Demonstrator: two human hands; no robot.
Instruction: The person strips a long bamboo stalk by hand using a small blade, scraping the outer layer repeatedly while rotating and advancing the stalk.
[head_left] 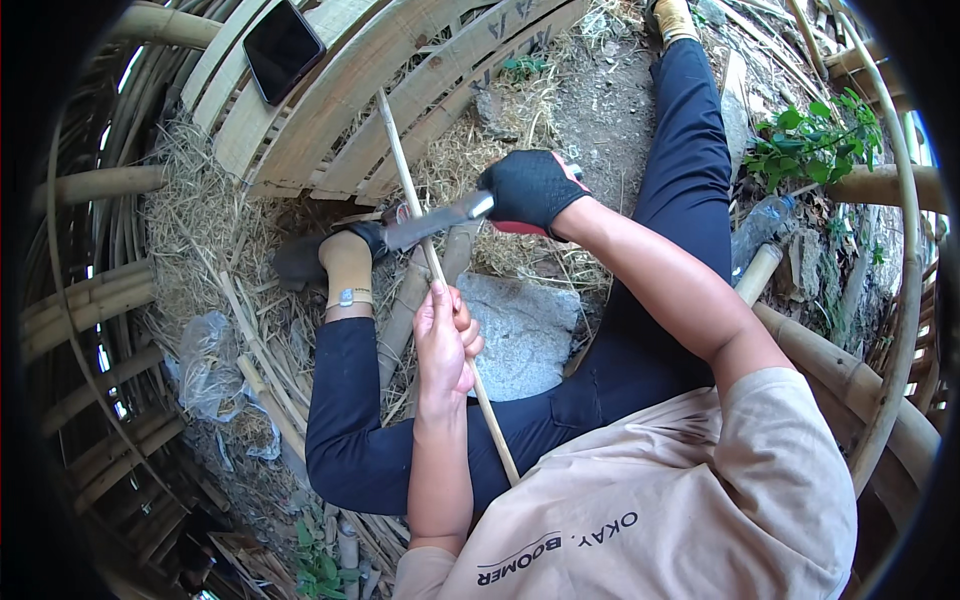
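Observation:
My bare left hand (447,338) is closed around a long thin bamboo strip (495,428), which slants from the slatted wood down to my lap. My right hand (532,192), in a black and red glove, grips the handle of a machete-like knife (437,222). Its broad metal blade lies across the strip, a little beyond my left hand. Whether the edge bites into the strip I cannot tell. Under the blade, beside my left foot, lies a thicker bamboo pole (407,305).
A slatted wooden pallet (330,130) with a dark phone (283,50) on it stands at the far left. A flat grey stone (520,330) lies between my legs. Clear plastic (208,365) and straw are at left; a plastic bottle (765,225), green plant (815,140) and bamboo rails (850,380) at right.

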